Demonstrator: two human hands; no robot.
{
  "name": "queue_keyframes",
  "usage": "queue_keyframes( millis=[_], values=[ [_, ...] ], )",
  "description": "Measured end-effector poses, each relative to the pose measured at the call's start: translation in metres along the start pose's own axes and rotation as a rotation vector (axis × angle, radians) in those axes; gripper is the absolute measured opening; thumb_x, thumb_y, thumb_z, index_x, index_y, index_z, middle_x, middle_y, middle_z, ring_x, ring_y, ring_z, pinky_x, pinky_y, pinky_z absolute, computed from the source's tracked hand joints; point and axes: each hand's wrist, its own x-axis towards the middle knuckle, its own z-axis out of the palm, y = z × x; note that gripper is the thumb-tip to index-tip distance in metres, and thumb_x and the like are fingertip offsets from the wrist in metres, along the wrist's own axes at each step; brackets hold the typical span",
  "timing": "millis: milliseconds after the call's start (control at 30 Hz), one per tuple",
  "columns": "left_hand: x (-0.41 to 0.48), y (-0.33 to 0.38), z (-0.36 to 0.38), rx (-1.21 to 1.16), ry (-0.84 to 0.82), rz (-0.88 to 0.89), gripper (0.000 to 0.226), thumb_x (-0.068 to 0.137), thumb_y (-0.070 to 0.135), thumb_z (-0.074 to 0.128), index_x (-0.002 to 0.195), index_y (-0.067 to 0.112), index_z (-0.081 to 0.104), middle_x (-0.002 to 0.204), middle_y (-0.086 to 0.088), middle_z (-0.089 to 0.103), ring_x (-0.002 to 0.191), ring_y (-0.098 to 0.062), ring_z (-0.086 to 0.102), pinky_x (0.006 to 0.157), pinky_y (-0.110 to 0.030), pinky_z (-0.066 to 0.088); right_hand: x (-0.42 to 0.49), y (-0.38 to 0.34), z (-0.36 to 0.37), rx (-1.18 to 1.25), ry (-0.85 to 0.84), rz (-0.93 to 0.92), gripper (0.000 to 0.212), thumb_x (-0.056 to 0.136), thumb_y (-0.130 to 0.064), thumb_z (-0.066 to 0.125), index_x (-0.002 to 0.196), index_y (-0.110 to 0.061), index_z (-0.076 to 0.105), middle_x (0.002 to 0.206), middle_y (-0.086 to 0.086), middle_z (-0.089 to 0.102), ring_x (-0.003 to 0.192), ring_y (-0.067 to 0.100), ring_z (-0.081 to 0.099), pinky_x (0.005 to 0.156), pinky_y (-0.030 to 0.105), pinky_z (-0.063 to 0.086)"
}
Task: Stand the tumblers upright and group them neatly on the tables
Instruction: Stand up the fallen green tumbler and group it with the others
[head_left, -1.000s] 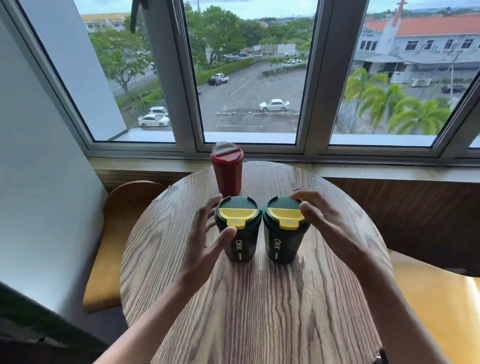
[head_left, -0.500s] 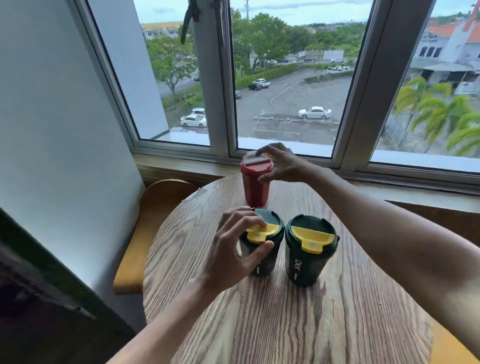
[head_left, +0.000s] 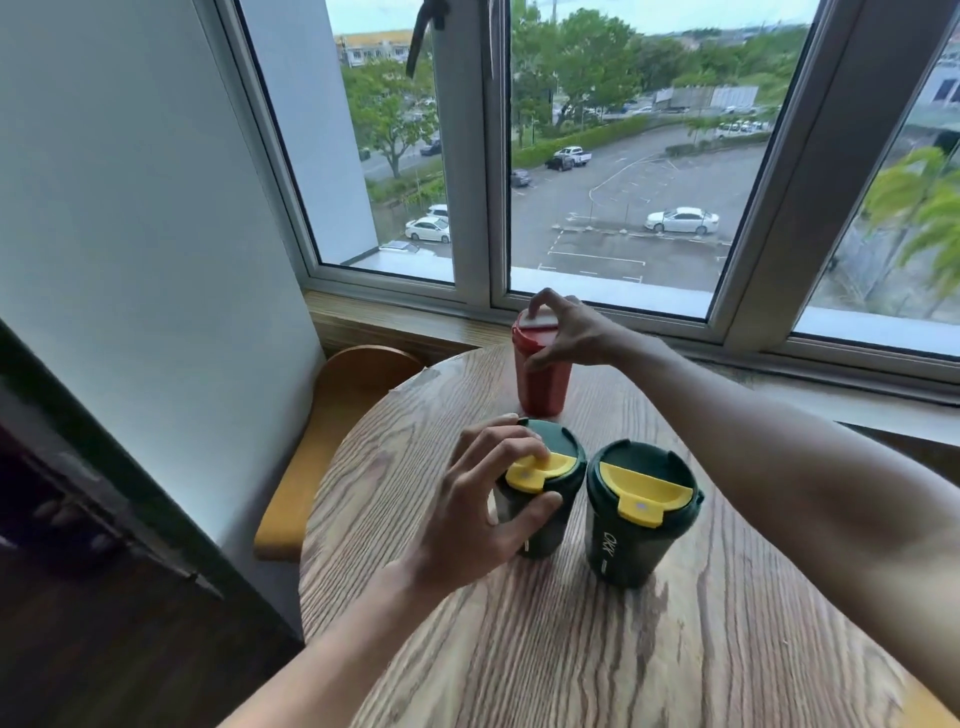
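Your right hand (head_left: 569, 332) reaches across to the red tumbler (head_left: 540, 374) at the far side of the table (head_left: 571, 649), fingers curled over its lid and thumb against its side, pinching it near the top. Your left hand (head_left: 483, 514) cups the nearer green tumbler (head_left: 540, 499), fingertips on the yellow flap of its lid and thumb on the wall below. A second green tumbler (head_left: 641, 519) stands free just right of that hand, close beside its twin; whether the two touch is hard to tell.

The step in hand looks like bringing the red one in to join the pair. Grip it lower on the body, not only by the lid, since the lid may not be tight. Lift it clear of the wood instead of dragging, so it does not catch on the grain and tip. Set it down just behind the gap between the green ones, close but without knocking them. Keep your left hand steadying its tumbler, and watch your right forearm, which passes above the free one.

Count: three tumblers, one red and two green, all upright. One table and one chair (head_left: 332, 415) show, the chair left of your left hand.
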Motion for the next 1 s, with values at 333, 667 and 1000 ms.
queue_keyframes(
  millis=[333,667,1000],
  values=[
    [-0.006,-0.007,0.007,0.029,0.029,0.051,0.040,0.081,0.030,0.076,0.112,0.008,0.065,0.122,-0.002,0.061,0.123,-0.025,0.052,0.104,-0.028,0.041,-0.073,-0.012,-0.001,-0.047,0.047,0.076,0.071,0.069,-0.031,0.087,0.125,-0.025,0.045,0.127,0.013,0.042,0.109,0.028,0.047,0.082,0.039,0.051],
    [-0.007,-0.011,0.010,0.021,0.040,0.058,0.040,0.080,0.030,0.076,0.110,0.006,0.066,0.120,-0.004,0.062,0.122,-0.024,0.051,0.103,-0.024,0.038,-0.115,-0.018,-0.001,-0.090,0.038,0.130,0.070,0.067,-0.041,0.087,0.121,-0.033,0.043,0.127,0.007,0.043,0.111,0.025,0.048,0.069,0.027,0.047],
    [-0.008,-0.013,0.011,0.008,0.033,0.057,0.040,0.081,0.034,0.073,0.112,0.010,0.064,0.121,-0.002,0.061,0.123,-0.022,0.050,0.103,-0.021,0.037,-0.121,-0.021,-0.014,0.123,-0.059,0.243,0.045,0.090,-0.048,0.062,0.126,-0.026,0.047,0.127,0.008,0.051,0.103,0.024,0.056,0.078,0.035,0.053]
  ],
)
